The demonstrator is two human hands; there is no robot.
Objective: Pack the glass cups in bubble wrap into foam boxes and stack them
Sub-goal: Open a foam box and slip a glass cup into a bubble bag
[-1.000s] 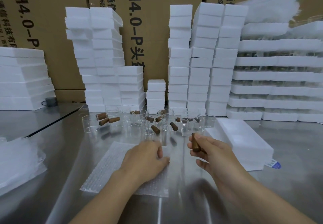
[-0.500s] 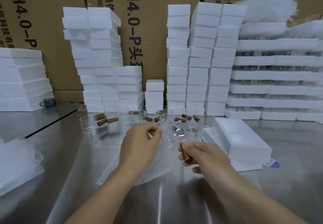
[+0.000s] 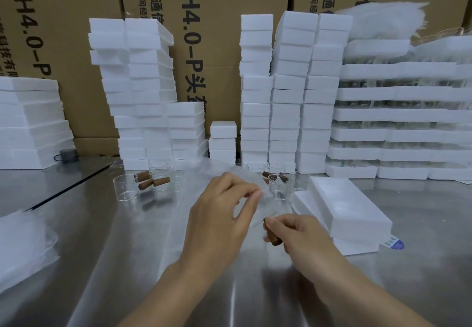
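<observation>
Change: bubble wrap [image 3: 229, 173] lifted off the table since a second ago, both hands raised with it
Left hand [image 3: 219, 214]: thumb and fingers pinching the wrap's edge
Right hand [image 3: 304, 234]: closed around the brown handle [image 3: 272, 234] of a glass cup [image 3: 258, 209], blurred, between the hands
Other cups [image 3: 158, 181]: beyond the hands on the steel table [image 3: 127, 262]
Foam boxes [image 3: 339, 211]: just right of the right hand
Foam stacks [image 3: 255, 91]: far behind

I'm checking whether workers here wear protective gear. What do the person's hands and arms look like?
Both the left hand and the right hand are bare: no gloves, rings or watch visible. The forearms are uncovered too, with no sleeves in view down to the frame's bottom edge.
</observation>
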